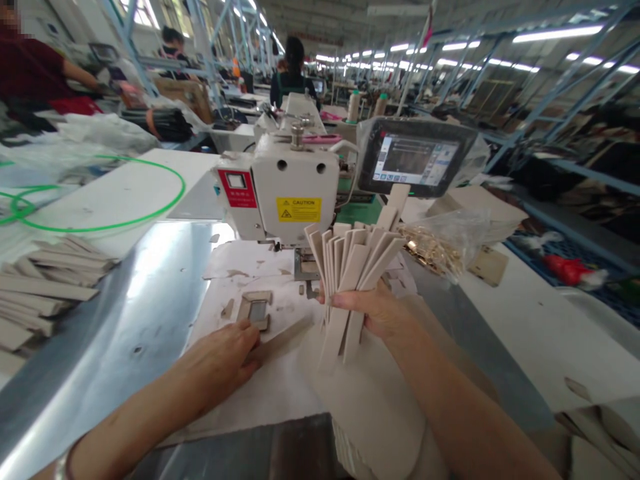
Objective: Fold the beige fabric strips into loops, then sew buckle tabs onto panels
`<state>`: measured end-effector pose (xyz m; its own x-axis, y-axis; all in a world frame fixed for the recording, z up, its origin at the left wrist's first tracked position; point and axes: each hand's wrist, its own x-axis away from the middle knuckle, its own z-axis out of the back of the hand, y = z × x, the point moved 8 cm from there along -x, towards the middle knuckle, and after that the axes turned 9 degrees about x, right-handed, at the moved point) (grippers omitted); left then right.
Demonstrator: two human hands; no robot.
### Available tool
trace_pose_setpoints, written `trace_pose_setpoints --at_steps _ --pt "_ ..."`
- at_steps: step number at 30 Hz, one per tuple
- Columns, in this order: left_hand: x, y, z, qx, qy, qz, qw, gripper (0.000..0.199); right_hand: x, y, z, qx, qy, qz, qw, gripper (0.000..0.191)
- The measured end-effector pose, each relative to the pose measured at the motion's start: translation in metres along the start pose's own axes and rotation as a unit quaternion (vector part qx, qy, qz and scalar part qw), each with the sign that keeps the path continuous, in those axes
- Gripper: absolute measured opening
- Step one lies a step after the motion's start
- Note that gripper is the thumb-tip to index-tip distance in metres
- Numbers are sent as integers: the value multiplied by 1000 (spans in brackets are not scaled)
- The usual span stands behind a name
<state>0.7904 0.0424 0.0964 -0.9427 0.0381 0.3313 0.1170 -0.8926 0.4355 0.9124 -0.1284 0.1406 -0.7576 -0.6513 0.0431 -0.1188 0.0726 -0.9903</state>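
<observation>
Strips point(47, 290), loose heap: table's point(145, 267) left edge. My left hand point(225, 353): fingers curled at one loose strip point(287, 337), pinch or mere touch I cannot tell; small frame point(245, 308) just beyond. My right hand point(380, 310): closed round a fanned bundle point(350, 267), before the machine point(295, 187), above panels point(380, 407) at the near edge. Bag point(440, 250) of gold metal pieces: farther right.
</observation>
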Motion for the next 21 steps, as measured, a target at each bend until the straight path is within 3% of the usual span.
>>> trace_pose_setpoints --at_steps 4,7,11,13,21 --pt "2 -6 13 53 44 -7 998 6 1 3 0 -4 0 -16 1000 37" --pt "6 -21 31 169 103 -18 980 22 2 3 2 -26 4 -18 999 38" --pt "7 -30 42 408 122 -77 902 32 2 2 3 -48 6 -18 999 41" --pt "6 -33 42 475 123 -80 868 36 2 2 1 -51 -4 -20 998 41" --pt "3 -36 34 507 120 -80 850 37 4 7 -1 -56 -22 -16 998 40"
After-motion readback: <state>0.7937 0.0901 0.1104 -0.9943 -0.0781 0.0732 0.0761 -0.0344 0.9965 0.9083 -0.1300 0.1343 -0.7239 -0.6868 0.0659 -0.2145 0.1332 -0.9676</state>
